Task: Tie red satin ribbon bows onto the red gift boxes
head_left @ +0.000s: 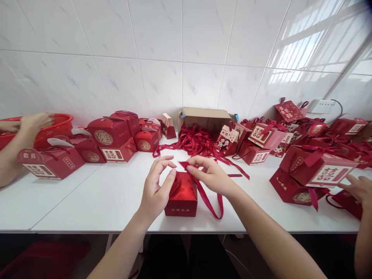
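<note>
A red gift box (pixel 181 203) with gold characters on its front stands on the white table before me. My left hand (pixel 158 184) is at the box's left side, thumb and fingers apart in a loose curve, with nothing visible between them. Above the box's right side, my right hand (pixel 210 173) pinches a red ribbon (pixel 209 203) between thumb and fingers. One end of the ribbon sticks out to the left past the fingertips. The rest loops down to the table right of the box. The far side of the box is hidden by my hands.
An open cardboard box (pixel 206 113) spills red ribbons (pixel 197 139) at the back. Red gift boxes (pixel 109 131) are stacked left; more with bows (pixel 319 166) stand right. A co-worker's hands (pixel 37 122) are at a red basket (pixel 62 124); another person's hand (pixel 362 190) is far right.
</note>
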Demonstrator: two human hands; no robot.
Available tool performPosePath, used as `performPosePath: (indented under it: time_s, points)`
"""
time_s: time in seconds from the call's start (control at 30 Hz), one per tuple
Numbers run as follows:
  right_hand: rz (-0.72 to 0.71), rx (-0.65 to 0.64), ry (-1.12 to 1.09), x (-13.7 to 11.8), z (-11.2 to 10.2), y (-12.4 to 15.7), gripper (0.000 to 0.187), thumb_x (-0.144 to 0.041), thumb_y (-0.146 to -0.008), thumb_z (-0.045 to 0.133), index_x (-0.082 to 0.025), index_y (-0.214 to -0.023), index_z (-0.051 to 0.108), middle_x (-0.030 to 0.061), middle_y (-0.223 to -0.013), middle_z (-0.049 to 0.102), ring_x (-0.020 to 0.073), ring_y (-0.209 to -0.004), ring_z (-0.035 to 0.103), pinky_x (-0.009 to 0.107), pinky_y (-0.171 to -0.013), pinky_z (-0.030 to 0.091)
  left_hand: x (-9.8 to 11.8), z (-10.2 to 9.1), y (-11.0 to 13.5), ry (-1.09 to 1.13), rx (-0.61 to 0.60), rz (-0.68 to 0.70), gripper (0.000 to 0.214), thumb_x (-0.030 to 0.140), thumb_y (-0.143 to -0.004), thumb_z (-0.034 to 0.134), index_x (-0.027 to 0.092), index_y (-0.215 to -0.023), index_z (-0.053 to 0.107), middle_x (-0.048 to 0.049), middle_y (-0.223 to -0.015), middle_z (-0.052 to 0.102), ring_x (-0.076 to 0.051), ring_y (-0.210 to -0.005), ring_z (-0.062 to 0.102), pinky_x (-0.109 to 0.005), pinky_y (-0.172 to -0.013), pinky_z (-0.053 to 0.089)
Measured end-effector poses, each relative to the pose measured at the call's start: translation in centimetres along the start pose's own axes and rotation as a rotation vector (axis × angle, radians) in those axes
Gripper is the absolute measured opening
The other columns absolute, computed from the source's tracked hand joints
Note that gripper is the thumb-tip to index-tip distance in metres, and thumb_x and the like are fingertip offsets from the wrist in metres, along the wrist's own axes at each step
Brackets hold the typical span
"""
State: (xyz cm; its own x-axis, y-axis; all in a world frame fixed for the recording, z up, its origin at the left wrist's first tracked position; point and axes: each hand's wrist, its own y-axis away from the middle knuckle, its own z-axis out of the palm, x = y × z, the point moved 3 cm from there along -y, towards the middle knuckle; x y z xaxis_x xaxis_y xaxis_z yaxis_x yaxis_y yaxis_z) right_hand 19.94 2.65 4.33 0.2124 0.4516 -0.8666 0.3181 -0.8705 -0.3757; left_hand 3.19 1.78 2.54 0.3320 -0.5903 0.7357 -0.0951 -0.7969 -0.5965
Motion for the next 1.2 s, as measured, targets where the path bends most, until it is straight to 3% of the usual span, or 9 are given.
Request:
performPosePath:
  time_s: [0.17,0.27,0.37,0.47,0.6,0.8,1.07,1.2]
  points:
    - [-0.02,0.106,-0.206,-2.8,-1.9,1.4,0.022,-0.038,-0.091,0.051,-0.019,-0.082,0.058,0.0008,-0.08,0.058,0.0136,-0.072,0.055,0.027,-0.066,0.045,-0.5,-1.4,1.5,-0.198,-0.081,-0.012,0.024,0.032,-0.082,0.06,0.024,-0.104,0.055,-0.006,-0.112,0.054,-0.023,-0.11,0.052,-0.039,-0.092,0.046]
    - [-0.125,0.206,-0.264,-4.7,-2.5,2.2,0.021,-0.036,-0.093,0.05,-0.02,-0.081,0.058,0.0016,-0.086,0.061,0.0135,-0.076,0.055,0.027,-0.071,0.044,-1.3,-1.6,2.5,-0.166,-0.108,-0.135,0.027,0.037,-0.081,0.062,0.023,-0.104,0.056,-0.005,-0.11,0.054,-0.021,-0.1,0.057,-0.035,-0.083,0.052]
    - [-0.155,0.242,-0.213,-5.3,-2.0,2.1,0.024,-0.035,-0.093,0.047,-0.02,-0.077,0.056,0.0028,-0.095,0.061,0.0142,-0.082,0.056,0.029,-0.077,0.044,-2.1,-1.7,2.9,-0.051,-0.054,-0.297,0.029,0.044,-0.082,0.059,0.021,-0.099,0.056,-0.0051,-0.106,0.056,-0.019,-0.092,0.061,-0.031,-0.073,0.055]
    - [-0.097,0.211,-0.03,-4.3,-0.6,1.2,0.027,-0.033,-0.092,0.047,-0.019,-0.069,0.054,0.0063,-0.113,0.057,0.0192,-0.105,0.053,0.036,-0.091,0.039,-2.6,-1.7,3.0,0.039,0.005,-0.374,0.033,0.048,-0.083,0.056,0.02,-0.102,0.054,-0.0049,-0.103,0.057,-0.02,-0.092,0.062,-0.029,-0.069,0.055]
    - [0.087,0.074,0.181,-1.1,1.9,0.0,0.029,-0.029,-0.09,0.048,-0.018,-0.062,0.049,0.0121,-0.126,0.05,0.0253,-0.126,0.041,0.044,-0.103,0.03,-2.6,-1.8,3.4,0.086,0.038,-0.404,0.04,0.051,-0.084,0.053,0.021,-0.11,0.052,-0.0046,-0.102,0.057,-0.02,-0.091,0.063,-0.029,-0.068,0.056]
    - [0.118,0.04,0.337,1.4,3.6,-0.3,0.03,-0.029,-0.091,0.044,-0.018,-0.064,0.052,0.0153,-0.13,0.048,0.027,-0.132,0.034,0.046,-0.104,0.029,-2.4,-1.5,4.0,0.114,0.052,-0.418,0.039,0.05,-0.086,0.051,0.022,-0.113,0.052,-0.0038,-0.102,0.056,-0.018,-0.089,0.062,-0.028,-0.069,0.057]
    - [0.098,-0.099,0.397,1.2,4.0,-0.5,0.03,-0.028,-0.092,0.043,-0.018,-0.067,0.056,0.014,-0.128,0.052,0.0279,-0.132,0.035,0.051,-0.101,0.03,-1.9,-0.8,4.0,0.18,0.029,-0.418,0.041,0.049,-0.086,0.051,0.024,-0.119,0.045,-0.0039,-0.102,0.056,-0.017,-0.088,0.061,-0.028,-0.068,0.057]
    - [0.088,-0.148,0.411,1.3,3.9,-0.4,0.029,-0.026,-0.092,0.042,-0.019,-0.067,0.054,0.0146,-0.126,0.053,0.0286,-0.133,0.035,0.052,-0.101,0.031,-2.0,-0.8,2.6,0.165,-0.03,-0.425,0.036,0.051,-0.087,0.048,0.021,-0.105,0.054,-0.0052,-0.103,0.057,-0.017,-0.086,0.061,-0.027,-0.064,0.056]
